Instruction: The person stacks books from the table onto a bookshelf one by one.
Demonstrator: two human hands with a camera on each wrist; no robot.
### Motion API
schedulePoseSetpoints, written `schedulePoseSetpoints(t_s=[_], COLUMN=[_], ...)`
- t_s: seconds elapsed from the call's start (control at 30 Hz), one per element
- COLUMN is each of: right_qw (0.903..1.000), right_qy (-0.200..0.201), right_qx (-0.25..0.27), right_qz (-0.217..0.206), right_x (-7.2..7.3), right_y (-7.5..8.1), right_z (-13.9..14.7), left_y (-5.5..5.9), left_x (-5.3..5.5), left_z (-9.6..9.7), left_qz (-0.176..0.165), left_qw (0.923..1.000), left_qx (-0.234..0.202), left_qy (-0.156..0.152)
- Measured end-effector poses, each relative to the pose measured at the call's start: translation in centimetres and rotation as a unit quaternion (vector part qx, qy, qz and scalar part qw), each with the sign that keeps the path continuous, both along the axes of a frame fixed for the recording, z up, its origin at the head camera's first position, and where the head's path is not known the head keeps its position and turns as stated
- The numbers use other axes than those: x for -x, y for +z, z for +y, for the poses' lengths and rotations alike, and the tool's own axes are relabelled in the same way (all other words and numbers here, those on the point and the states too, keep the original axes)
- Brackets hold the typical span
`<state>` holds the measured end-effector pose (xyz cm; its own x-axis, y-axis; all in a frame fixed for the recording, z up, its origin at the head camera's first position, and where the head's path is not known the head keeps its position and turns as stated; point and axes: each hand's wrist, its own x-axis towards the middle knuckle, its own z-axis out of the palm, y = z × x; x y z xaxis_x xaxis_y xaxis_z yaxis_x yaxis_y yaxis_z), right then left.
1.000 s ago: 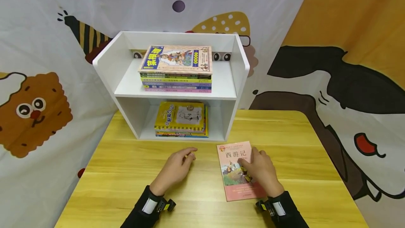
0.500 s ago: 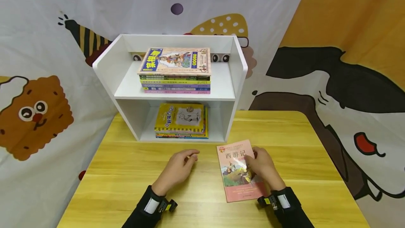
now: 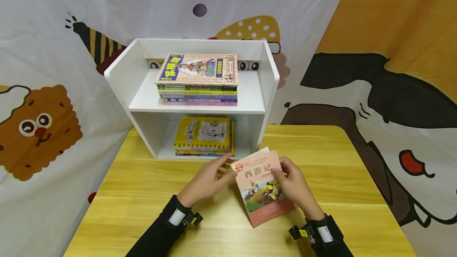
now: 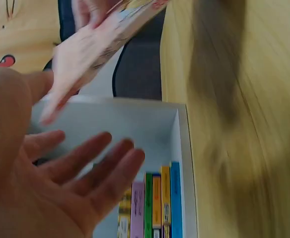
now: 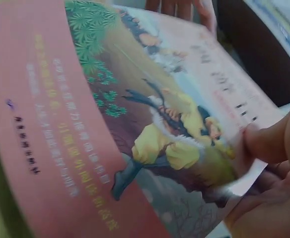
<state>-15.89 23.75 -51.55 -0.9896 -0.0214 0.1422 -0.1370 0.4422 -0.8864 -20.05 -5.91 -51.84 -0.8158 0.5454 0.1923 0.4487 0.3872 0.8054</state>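
A pink paperback book (image 3: 262, 187) with an illustrated cover is lifted and tilted above the wooden table, in front of the shelf's right side. My right hand (image 3: 296, 185) pinches its right edge, thumb on the cover and fingers underneath, as the right wrist view also shows on the book (image 5: 175, 124). At the book's upper left corner is my left hand (image 3: 208, 177), its thumb close to the edge. In the left wrist view the left hand (image 4: 60, 168) has its fingers spread and extended beside the blurred book (image 4: 90, 54); whether the thumb touches it I cannot tell.
A white two-tier shelf (image 3: 143, 130) stands at the back of the table (image 3: 321, 162). Its upper tier bears a stack of books (image 3: 198, 78); the lower tier holds another stack with a yellow book (image 3: 203, 132) on top. A cartoon-print cloth (image 3: 160, 3) hangs behind.
My right hand has gripped the pink book and raised it off the table, shifting it slightly left. My left hand has moved right and forward to the book's left corner, fingers opening out.
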Motion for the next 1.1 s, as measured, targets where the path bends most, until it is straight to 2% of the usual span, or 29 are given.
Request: schedulePoseSetpoints(t_s=[0.07, 0.13, 0.23, 0.33, 0.4, 0.53, 0.67, 0.73, 0.87, 0.97, 1.03, 1.1], right_qw=[0.9993, 0.9978, 0.9942, 0.9863, 0.9819, 0.9824, 0.9847, 0.985, 0.9849, 0.9878, 0.9924, 0.9977], right_qy=[0.021, 0.04, 0.051, 0.041, 0.032, 0.019, -0.003, -0.015, -0.027, -0.022, -0.004, 0.025], right_qx=[0.024, 0.025, -0.02, -0.083, -0.109, -0.112, -0.105, -0.103, -0.106, -0.099, -0.075, -0.011], right_qz=[0.022, 0.045, 0.092, 0.137, 0.152, 0.148, 0.14, 0.138, 0.134, 0.118, 0.097, 0.062], right_x=[0.0, 0.1, 0.3, 0.5, 0.6, 0.8, 0.9, 0.8, 0.6, 0.4, 0.3, 0.2], right_y=[0.5, 0.8, 0.8, 0.7, 0.5, -0.1, -0.4, -0.4, -0.1, 0.4, 0.9, 1.6], right_z=[-1.0, -1.9, -2.7, -3.0, -2.8, -2.4, -2.2, -2.2, -2.6, -3.4, -4.1, -5.0], left_y=[0.2, 0.4, 0.7, 0.8, 0.9, 1.4, 2.5, 3.3, 4.9, 6.0, 6.7, 7.8], left_x=[0.2, 0.3, 0.3, 0.3, 0.3, 0.3, 0.5, 0.6, 0.6, 0.3, -0.1, -0.8], left_z=[0.5, 0.8, 1.1, 1.0, 0.7, -0.2, -1.5, -2.2, -3.5, -4.1, -4.3, -4.4], left_qz=[0.0, 0.006, 0.017, 0.021, 0.027, 0.044, 0.066, 0.075, 0.087, 0.093, 0.095, 0.098], left_qw=[0.9997, 0.9994, 0.999, 0.9988, 0.9988, 0.9986, 0.9977, 0.9972, 0.9928, 0.9832, 0.9745, 0.9659], left_qx=[-0.002, -0.001, -0.006, -0.011, -0.007, 0.007, 0.005, -0.009, -0.075, -0.141, -0.179, -0.207], left_qy=[-0.023, -0.035, -0.041, -0.044, -0.041, -0.029, -0.014, -0.003, 0.032, 0.069, 0.097, 0.121])
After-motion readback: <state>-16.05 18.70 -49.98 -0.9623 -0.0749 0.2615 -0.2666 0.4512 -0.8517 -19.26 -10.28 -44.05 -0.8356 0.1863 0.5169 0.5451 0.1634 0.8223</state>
